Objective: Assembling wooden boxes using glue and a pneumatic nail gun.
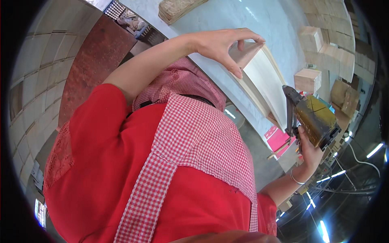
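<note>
My left hand (221, 46) spans the left end of a shallow wooden box (265, 79), thumb on the near edge and fingertips at the far corner. The box has pale wood inside and thin raised sides, and it lies slanting on the light-coloured table (231, 18). Wrapped around the handle of a nail gun (316, 117) is my right hand (310, 152); the gun has a worn yellow body and black nose. Its nose is close to the right end of the box; whether they touch I cannot tell.
Wooden blocks (308, 79) and stacked boxes stand on the table's right side. A bundle of wood pieces (178, 9) lies at the far edge. A pink-red box (277, 141) sits below the nail gun. Stacked wooden panels (38, 85) rise at the left, near a crate (114, 10).
</note>
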`<state>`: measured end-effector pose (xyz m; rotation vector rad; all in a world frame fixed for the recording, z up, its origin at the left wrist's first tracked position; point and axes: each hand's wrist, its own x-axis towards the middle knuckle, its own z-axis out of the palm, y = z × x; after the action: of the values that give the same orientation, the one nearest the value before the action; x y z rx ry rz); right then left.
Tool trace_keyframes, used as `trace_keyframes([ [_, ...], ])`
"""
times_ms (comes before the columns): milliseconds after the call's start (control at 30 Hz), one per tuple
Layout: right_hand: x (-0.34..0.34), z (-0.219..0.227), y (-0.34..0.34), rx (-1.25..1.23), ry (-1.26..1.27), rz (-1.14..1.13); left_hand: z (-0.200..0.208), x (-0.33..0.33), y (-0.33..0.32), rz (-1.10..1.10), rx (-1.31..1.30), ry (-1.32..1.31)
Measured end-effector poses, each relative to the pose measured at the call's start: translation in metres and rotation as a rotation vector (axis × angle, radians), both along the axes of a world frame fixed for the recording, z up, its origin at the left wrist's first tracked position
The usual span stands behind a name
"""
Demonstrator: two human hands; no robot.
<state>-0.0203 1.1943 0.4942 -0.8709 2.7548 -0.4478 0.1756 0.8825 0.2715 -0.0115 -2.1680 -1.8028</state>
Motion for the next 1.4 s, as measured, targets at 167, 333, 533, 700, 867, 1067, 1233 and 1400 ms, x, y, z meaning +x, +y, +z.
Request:
trace_keyframes([
  [167, 0.003, 0.002, -0.025, -0.007, -0.062, 0.124, -0.007, -0.013, -0.001, 0.014, 0.013, 0.078],
  [333, 0.009, 0.009, -0.062, 0.092, -0.079, 0.381, -0.009, -0.020, -0.002, 0.017, 0.037, 0.095],
  [533, 0.018, 0.005, -0.101, 0.117, -0.083, 0.480, -0.004, -0.020, -0.003, -0.007, 0.091, 0.083],
  [700, 0.018, 0.005, -0.111, 0.178, -0.094, 0.507, 0.000, -0.018, -0.010, -0.100, 0.211, 0.055],
  [867, 0.013, 0.002, -0.108, 0.175, -0.069, 0.564, -0.005, -0.035, -0.023, -0.411, 0.714, -0.163],
  [1067, 0.012, 0.002, -0.107, 0.156, -0.049, 0.587, -0.040, -0.069, -0.027, -0.659, 0.994, -0.107],
  [1233, 0.014, 0.004, -0.110, 0.169, -0.060, 0.578, -0.040, -0.075, -0.025, -0.655, 0.972, -0.138],
  [1400, 0.010, 0.002, -0.106, 0.171, -0.075, 0.535, -0.034, -0.074, -0.024, -0.581, 1.001, -0.215],
])
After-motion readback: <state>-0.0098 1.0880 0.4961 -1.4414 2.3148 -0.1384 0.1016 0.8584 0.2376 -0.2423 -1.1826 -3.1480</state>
